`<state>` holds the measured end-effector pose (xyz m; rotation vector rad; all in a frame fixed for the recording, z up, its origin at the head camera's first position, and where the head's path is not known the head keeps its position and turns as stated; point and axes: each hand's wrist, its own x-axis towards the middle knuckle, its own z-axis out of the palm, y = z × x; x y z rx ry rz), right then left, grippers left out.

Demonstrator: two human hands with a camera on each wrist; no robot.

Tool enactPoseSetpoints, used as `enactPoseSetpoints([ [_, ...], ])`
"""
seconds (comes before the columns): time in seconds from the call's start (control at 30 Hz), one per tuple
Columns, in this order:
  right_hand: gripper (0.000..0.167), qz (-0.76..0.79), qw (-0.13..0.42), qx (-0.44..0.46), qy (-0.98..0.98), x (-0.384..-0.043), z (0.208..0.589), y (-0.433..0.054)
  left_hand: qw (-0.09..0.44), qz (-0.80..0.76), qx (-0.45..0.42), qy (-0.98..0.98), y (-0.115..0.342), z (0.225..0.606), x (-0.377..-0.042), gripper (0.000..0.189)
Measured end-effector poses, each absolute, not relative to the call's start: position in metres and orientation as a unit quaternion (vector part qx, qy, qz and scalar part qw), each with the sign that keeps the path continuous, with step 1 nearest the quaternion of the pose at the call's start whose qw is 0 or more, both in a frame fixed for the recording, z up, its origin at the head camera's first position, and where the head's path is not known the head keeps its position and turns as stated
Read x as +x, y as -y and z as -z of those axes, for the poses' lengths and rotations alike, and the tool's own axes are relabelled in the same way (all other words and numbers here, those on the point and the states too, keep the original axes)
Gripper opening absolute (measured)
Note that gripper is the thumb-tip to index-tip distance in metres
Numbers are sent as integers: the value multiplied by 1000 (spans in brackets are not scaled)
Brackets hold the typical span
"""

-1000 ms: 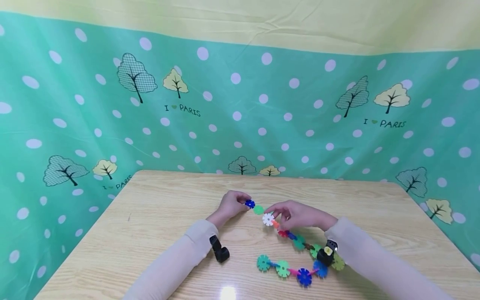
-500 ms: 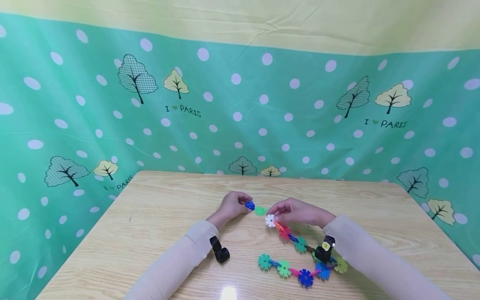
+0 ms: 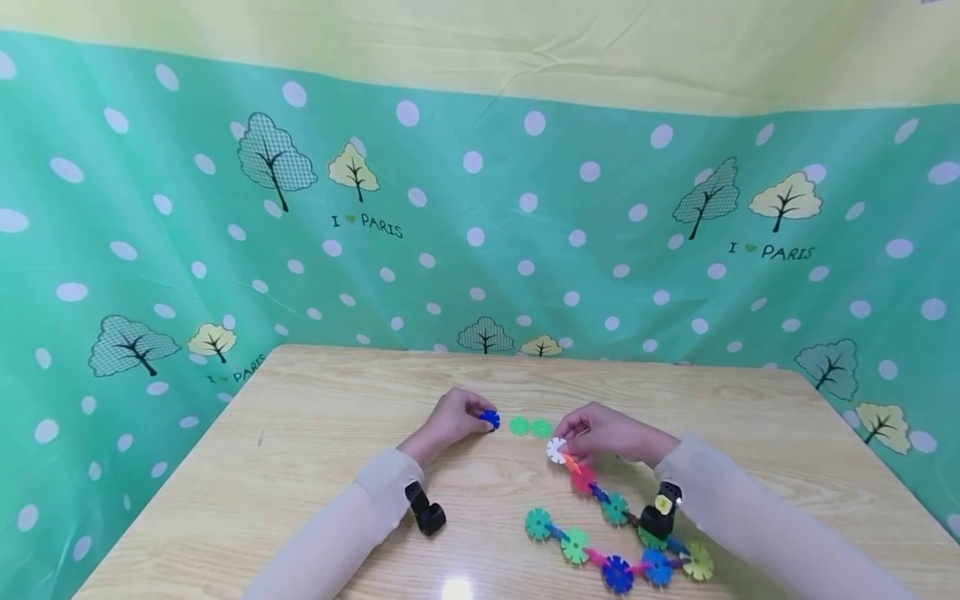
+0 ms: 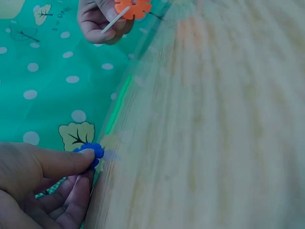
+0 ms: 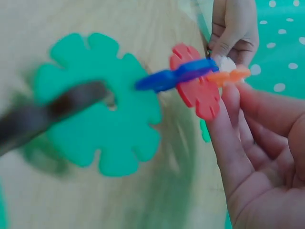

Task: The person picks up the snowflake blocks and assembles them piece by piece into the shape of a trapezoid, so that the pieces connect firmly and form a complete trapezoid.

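My left hand (image 3: 453, 418) pinches a dark blue notched plastic disc (image 3: 490, 419) between thumb and fingers, low over the table. In the left wrist view that blue disc (image 4: 97, 151) shows partly behind the thumb. My right hand (image 3: 615, 433) grips the end of a chain of interlocked snowflake discs, at the orange disc (image 5: 230, 75) beside the white one (image 3: 557, 450). From there the chain runs through a red disc (image 3: 582, 480) and a teal disc (image 3: 615, 508), then bends back to another teal disc (image 3: 538, 524). Two light green discs (image 3: 520, 426) lie between my hands.
The wooden table (image 3: 337, 392) reaches back to a green dotted curtain (image 3: 450, 208). Black wrist cameras (image 3: 427, 510) sit on both sleeves; the right one overlaps part of the chain in the head view.
My left hand has drawn left with the blue disc, away from the green discs. The right hand and chain have shifted right, and a second green disc now shows.
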<state>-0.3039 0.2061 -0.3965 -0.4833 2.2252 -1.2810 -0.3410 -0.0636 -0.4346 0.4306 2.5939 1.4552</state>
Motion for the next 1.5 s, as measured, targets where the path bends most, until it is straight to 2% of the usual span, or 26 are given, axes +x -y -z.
enactPoseSetpoints([
  [0.27,24,553,237,-71,-796,-282,404,-203,119,-553,140,-813,68,432,-320,15],
  [0.43,27,639,225,-30,-735,-271,408,-200,111,-555,171,-806,64,424,-302,14],
  [0.7,18,731,215,-7,-648,-254,415,-190,100,-554,194,-803,54,415,-280,11],
  [1.07,4,769,220,4,-600,-240,421,-179,61,-528,224,-817,48,415,-268,10],
  [1.23,5,779,226,-6,-585,-239,422,-175,43,-507,238,-827,45,414,-264,10],
  [1.5,9,788,231,-7,-570,-239,422,-173,45,-499,247,-829,41,415,-261,11],
])
